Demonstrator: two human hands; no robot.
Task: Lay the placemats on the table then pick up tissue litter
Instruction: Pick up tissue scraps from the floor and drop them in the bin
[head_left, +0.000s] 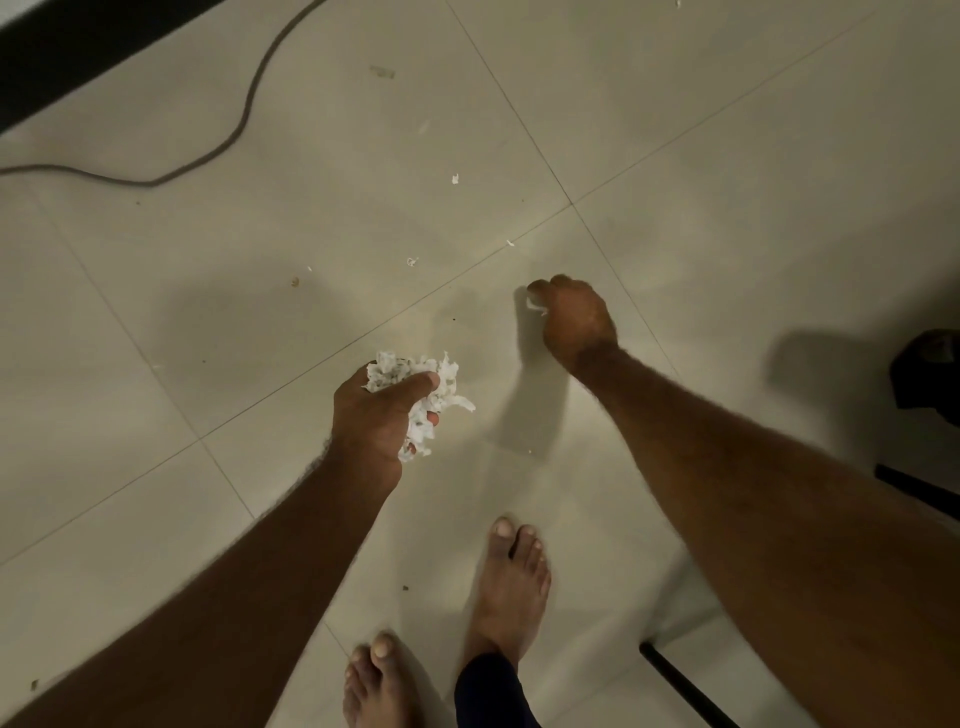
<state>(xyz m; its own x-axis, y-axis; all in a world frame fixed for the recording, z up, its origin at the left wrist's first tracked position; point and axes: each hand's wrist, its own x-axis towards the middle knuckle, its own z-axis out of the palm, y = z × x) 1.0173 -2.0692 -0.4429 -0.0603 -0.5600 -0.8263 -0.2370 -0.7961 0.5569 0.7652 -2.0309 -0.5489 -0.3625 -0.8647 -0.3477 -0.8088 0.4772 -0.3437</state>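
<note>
- Gripping a crumpled wad of tissue (422, 387) in the left hand (382, 415), fingers and thumb curled round it, above the middle of the floor (727, 130) and just beyond the bare feet (511, 582)
- Pinching a small white scrap (536, 307) under the curled fingertips of the right hand (571, 317), low near the corner where four tiles meet
- Risking shreds slipping out of the wad, with loose ends hanging free below the thumb and the hand looking overfull
- Risking tearing or dropping the pinched scrap while bringing it across to the wad, being so thin and small
- Risking overlooking the loose bits (455, 179) lying well apart toward the far edge of the floor, pale against pale tile in dim light
- Risking snagging a foot on the grey cable (244, 119) curving toward the far left corner when stepping over for those bits
- Hiding the right fingertips under the knuckles, so not telling whether the scrap is lifted or touching the tile
- Blurring both forearms and the smaller specks, so not telling tissue from grit among them
- Cutting off a dark object (927, 369) at the right edge and a black bar (685, 686) at the near right corner, neither being identifiable
- Showing no placemats and no table, leaving that half of the task impossible to judge
</note>
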